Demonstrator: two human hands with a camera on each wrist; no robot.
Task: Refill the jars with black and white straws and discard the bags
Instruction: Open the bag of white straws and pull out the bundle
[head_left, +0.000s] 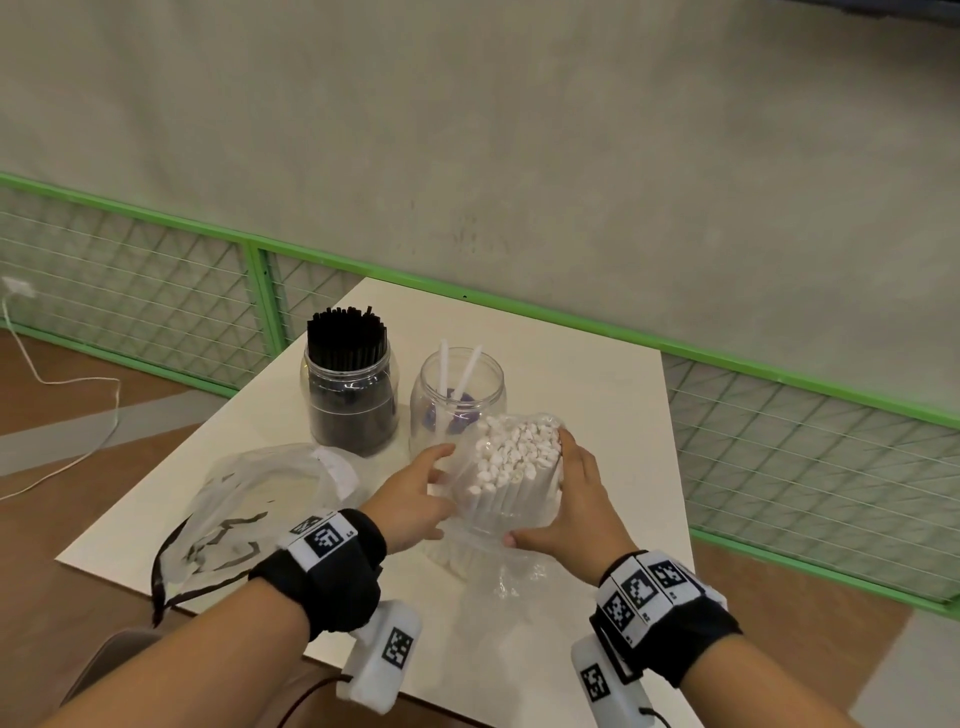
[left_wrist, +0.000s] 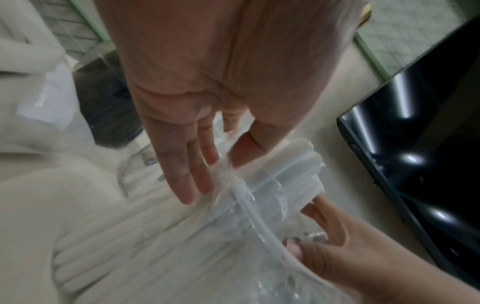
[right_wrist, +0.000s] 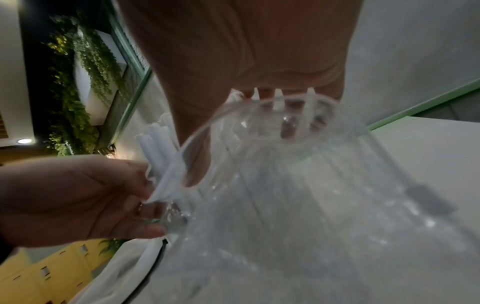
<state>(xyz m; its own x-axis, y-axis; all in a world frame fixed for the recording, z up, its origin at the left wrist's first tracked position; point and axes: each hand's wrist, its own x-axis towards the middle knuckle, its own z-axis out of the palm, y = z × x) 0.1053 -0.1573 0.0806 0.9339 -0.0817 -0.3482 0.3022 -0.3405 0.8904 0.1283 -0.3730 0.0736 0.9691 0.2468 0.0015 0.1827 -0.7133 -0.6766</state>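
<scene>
A clear bag of white straws (head_left: 511, 470) stands upright on the table, its open top showing the straw ends. My left hand (head_left: 415, 493) pinches the bag's plastic on the left side; in the left wrist view the plastic (left_wrist: 249, 197) runs between thumb and fingers. My right hand (head_left: 576, 499) wraps the bundle from the right, thumb low in front. Just behind stand a clear jar (head_left: 457, 400) holding two white straws and a jar full of black straws (head_left: 349, 384). The right wrist view shows the bag's rim (right_wrist: 207, 127) and the left hand (right_wrist: 78, 197) gripping it.
An empty crumpled clear bag (head_left: 249, 499) lies at the front left of the white table (head_left: 587, 374). A green mesh fence (head_left: 779, 415) runs behind the table. A white cable (head_left: 52, 384) trails across the floor at left.
</scene>
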